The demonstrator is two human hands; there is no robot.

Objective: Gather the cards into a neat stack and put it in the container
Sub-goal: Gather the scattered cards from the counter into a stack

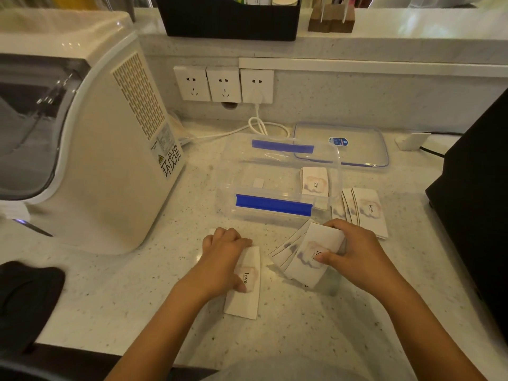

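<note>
nearest the camera, a single card (pixel 245 287) printed "love" is pinned flat on the speckled counter (pixel 288 334) by the left hand (pixel 224 259), palm down with fingers curled over the card's far end and the thumb laid on its face. just to the right, a fanned bunch of cards (pixel 308 255) is gripped by the right hand (pixel 354 253), fingers over the far edge and thumb pressed on the top card; the bunch is spread unevenly, with corners showing at its left. beyond the right hand, a second fan of cards (pixel 362 211) is seen lying loose on the counter, untouched. just beside it, to the left, a clear plastic container (pixel 277 177) with blue clips stands open, and one card (pixel 314 181) is noted inside at its right end. the clear lid (pixel 343 144) is laid flat behind the container. a white appliance (pixel 90 133) stands at the left, and three wall sockets (pixel 224 83) are set in the back wall.
</note>
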